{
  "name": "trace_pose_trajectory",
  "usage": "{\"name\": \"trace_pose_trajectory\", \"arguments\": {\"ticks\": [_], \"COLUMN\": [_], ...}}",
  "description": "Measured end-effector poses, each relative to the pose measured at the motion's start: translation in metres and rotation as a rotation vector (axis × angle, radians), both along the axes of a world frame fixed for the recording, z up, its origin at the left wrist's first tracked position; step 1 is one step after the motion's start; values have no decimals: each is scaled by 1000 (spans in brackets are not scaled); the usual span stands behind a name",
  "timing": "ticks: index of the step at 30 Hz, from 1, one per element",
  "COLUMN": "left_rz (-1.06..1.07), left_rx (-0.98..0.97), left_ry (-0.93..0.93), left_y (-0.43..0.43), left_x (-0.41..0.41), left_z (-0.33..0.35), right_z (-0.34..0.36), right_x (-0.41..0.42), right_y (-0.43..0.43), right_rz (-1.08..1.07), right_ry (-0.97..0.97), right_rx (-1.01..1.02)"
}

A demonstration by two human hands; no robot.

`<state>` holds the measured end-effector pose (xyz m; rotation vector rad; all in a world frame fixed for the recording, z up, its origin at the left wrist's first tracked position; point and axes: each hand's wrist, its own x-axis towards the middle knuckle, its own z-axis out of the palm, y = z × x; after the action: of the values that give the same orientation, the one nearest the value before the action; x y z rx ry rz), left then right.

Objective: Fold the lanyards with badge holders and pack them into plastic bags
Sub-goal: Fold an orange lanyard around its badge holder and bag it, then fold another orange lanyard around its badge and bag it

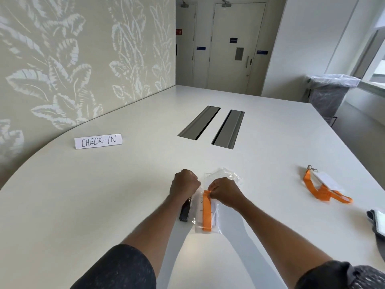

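A folded orange lanyard (206, 211) lies inside a clear plastic bag (199, 224) on the white table (104, 195), with a white badge holder beside it in the bag. My right hand (224, 191) pinches the bag's far end at the lanyard's top. My left hand (184, 183) is fisted on the bag's far left corner. More clear bags (226, 174) lie crumpled just beyond my hands. A second orange lanyard (319, 191) with a white badge holder (327, 180) lies loose at the right.
A dark flat object (185, 211) sits under my left forearm beside the bag. A CHECK-IN paper sign (98, 141) stands at the left. Two cable slots (212, 126) cut the table's middle. A dark item (377, 222) lies at the right edge. A lined bin (331, 94) stands beyond.
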<state>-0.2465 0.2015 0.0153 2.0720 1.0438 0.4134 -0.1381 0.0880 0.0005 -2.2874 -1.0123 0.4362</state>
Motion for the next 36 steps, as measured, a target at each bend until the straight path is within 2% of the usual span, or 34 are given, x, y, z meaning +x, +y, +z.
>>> {"name": "trace_pose_trajectory", "arguments": {"ticks": [3,8,23,36], "left_rz": [2,-66,-265,-310], "left_rx": [83,49,-67,-95], "left_ry": [-40,-123,-221,-188], "left_y": [-6,-25,-152,-222], "left_x": [16,50,196,296], "left_z": [3,10,19,-1], "right_z": [1,7,11,1], "right_x": [8,30,146,257], "right_y": [-4,-24,-171,-234], "right_rz": [-39,-147,-437,-599], "right_ry": [-7,-97,-189,-228], "right_rx": [38,136,80,-36]}}
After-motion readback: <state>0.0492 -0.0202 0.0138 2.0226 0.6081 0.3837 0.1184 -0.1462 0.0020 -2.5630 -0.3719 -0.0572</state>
